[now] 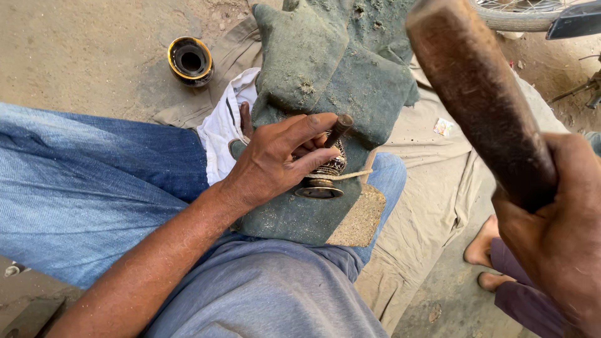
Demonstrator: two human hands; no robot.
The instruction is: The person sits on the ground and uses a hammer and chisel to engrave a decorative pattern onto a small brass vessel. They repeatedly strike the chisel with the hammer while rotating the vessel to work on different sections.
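Ground: I see bare, dusty earth (81, 50), with a beige sheet (438, 181) spread over it under the work.
Surroundings: a bicycle wheel (519, 15) shows at the top right edge; another person's bare foot (482, 241) rests on the sheet at lower right.
Lap: I look down on blue jeans (75, 188) and a grey shirt (269, 294); a dusty green cloth (325, 69) lies over the knee, and a white cloth (222, 125) sits beside it on the left.
Cup: a small black cup with a gold rim (190, 61) stands alone on the earth, well apart from the hands.
Vase: a small dark engraved vase (327, 172) lies on its side on the green cloth, its round base toward me.
Left hand (275, 159): forearm reaching across the lap, palm down; its fingers (313, 125) are clamped on the vase and on a thin dark punch (340, 128) set against it.
Right hand (551, 231): raised close to the camera at right, fingers wrapped tight round a thick brown wooden handle (476, 94) that slants up and left, above the vase and not touching it.
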